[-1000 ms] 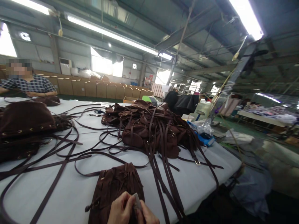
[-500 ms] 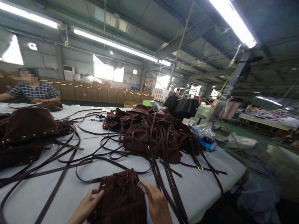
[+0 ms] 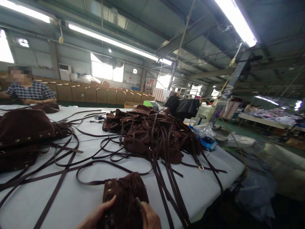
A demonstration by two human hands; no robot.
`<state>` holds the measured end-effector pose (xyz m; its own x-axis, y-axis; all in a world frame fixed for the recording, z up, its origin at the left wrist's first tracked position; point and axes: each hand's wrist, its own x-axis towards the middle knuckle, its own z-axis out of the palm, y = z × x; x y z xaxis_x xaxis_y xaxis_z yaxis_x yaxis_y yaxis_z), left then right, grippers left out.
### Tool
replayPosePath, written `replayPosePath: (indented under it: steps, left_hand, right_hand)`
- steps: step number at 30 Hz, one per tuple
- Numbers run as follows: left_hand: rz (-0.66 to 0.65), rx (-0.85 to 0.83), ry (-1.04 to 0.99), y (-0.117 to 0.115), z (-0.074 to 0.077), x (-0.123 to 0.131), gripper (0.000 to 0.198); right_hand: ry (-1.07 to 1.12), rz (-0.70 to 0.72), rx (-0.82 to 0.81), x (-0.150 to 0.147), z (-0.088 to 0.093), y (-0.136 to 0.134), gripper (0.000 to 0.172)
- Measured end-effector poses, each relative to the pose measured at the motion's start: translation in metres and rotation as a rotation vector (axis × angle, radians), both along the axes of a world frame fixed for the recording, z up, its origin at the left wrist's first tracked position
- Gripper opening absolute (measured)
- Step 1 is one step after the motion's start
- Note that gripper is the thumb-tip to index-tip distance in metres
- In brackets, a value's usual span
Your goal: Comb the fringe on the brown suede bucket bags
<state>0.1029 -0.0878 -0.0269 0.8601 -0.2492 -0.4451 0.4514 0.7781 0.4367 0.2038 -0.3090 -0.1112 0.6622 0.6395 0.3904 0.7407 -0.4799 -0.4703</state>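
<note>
A dark brown fringed bag (image 3: 126,194) with brass eyelets is at the table's near edge, its strap looping off to the left. My left hand (image 3: 101,211) grips the bag's left side, thumb on the front and the other fingers hidden behind. In my right hand (image 3: 149,216) is a small grey metal tool (image 3: 138,202), pinched with its tip against the right part of the fringe. Most of the tool is covered by the fingers, so its exact kind does not show.
A heap of brown bags (image 3: 152,136) with long trailing straps lies mid-table. More brown bags (image 3: 26,127) are stacked at left. Straps cross the white tabletop (image 3: 78,203). A person in a checked shirt (image 3: 30,90) sits at the far left. A blue object (image 3: 208,143) lies by the right edge.
My right hand and the tool have moved down and left, from the bag's upper right edge onto the fringe. My left hand has shifted right and lower. The bag has turned slightly.
</note>
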Motion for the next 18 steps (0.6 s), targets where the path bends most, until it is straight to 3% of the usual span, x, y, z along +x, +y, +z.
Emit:
replayPosePath:
  steps: [3,6,9,11,13,18]
  left_hand:
    - [0.089,0.206,-0.068,0.01,0.0,-0.002,0.056]
    - [0.259,0.696,-0.163,0.032,0.016,-0.008,0.044]
    - [0.291,1.077,-0.286,0.046,0.041,-0.009,0.034]
    - [0.269,1.141,-0.328,0.047,0.053,-0.006,0.037]
    - [0.272,1.11,-0.316,0.042,0.058,-0.003,0.043]
    - [0.38,0.93,-0.212,0.035,0.056,-0.006,0.06]
  right_hand:
    - [-0.022,0.099,-0.047,0.008,0.019,-0.023,0.058]
    - [0.065,0.145,-0.047,0.019,0.061,-0.057,0.046]
    - [0.172,-0.02,0.189,0.029,0.108,-0.078,0.029]
    - [0.161,-0.012,0.265,0.03,0.131,-0.075,0.027]
    - [0.134,0.087,0.251,0.027,0.146,-0.063,0.025]
    - [0.025,0.209,0.195,0.017,0.179,-0.024,0.025]
